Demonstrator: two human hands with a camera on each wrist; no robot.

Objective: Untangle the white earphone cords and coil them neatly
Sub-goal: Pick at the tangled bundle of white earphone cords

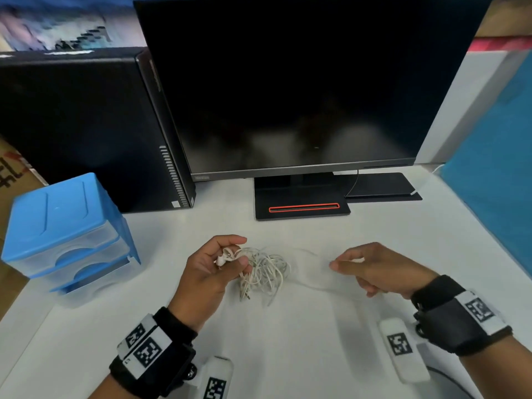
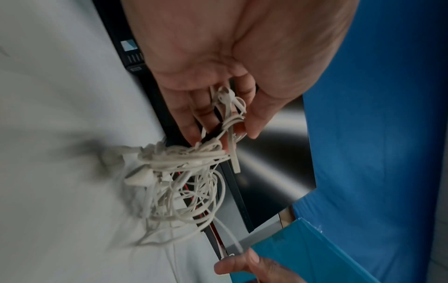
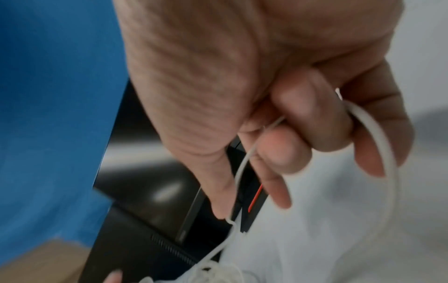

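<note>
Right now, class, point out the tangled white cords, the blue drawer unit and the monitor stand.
tangled white cords [image 1: 266,272]: head view, middle of the bundle.
blue drawer unit [image 1: 57,214]: head view, its top panel.
monitor stand [image 1: 302,194]: head view, bare base plate above the red strip.

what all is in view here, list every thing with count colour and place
earphone cords: one tangled bundle, white, above the desk between the hands
monitor: one, black, screen dark, back centre on its stand
computer tower: one, black, left of the monitor
drawer unit: one, blue and clear, front left
flat black device: one, right of the monitor stand
desk: one, white
partition: one, blue, right edge
wrist bands: two, black with white tags
left hand: holds the bundle and an earbud
right hand: pinches one strand in its fingers
</note>
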